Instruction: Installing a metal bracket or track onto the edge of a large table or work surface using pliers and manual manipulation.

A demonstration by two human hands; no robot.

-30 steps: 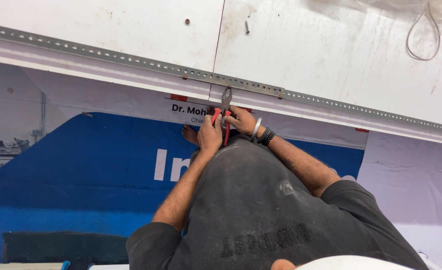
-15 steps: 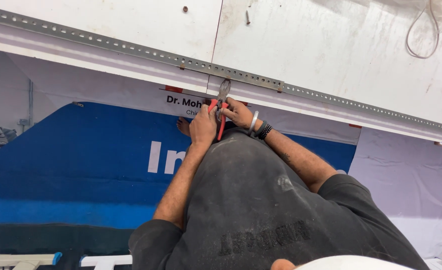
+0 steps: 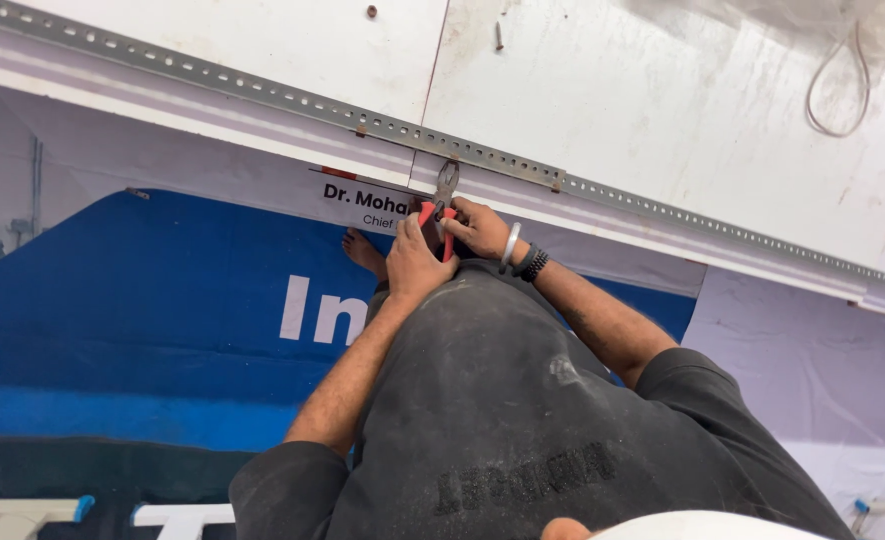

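Red-handled pliers [image 3: 443, 205] are what both hands are wrapped around right now: the left hand [image 3: 413, 262] is clamped over the handles from below and the right hand [image 3: 478, 228] is closed on them from the side, so it's a tight two-handed squeeze with no gap I can see between the fingers and the handles. From where I'm watching, the metal nose of the pliers points up and sits right against the perforated metal strip [image 3: 263, 92] that runs diagonally along the edge of the white panel [image 3: 663, 90]; whether the tips are actually biting the strip or something small on it, I can't tell, it's too tiny. The right wrist has a pale bangle and a dark beaded band [image 3: 523, 258] on it. Just below the hands there's a printed blue and white banner [image 3: 143, 300] spread out flat, and a bare foot [image 3: 363, 250] rests on it right beside the left hand. My worry: if the pliers slip off that thin strip under this much squeeze, the knuckles go straight into the metal edge, and the nose could jab down and tear the banner. The foot on the glossy print could also slide or crease it. A loop of wire [image 3: 838, 85] lies on the panel well off to the right. No containers in view anywhere, so nothing to report there.
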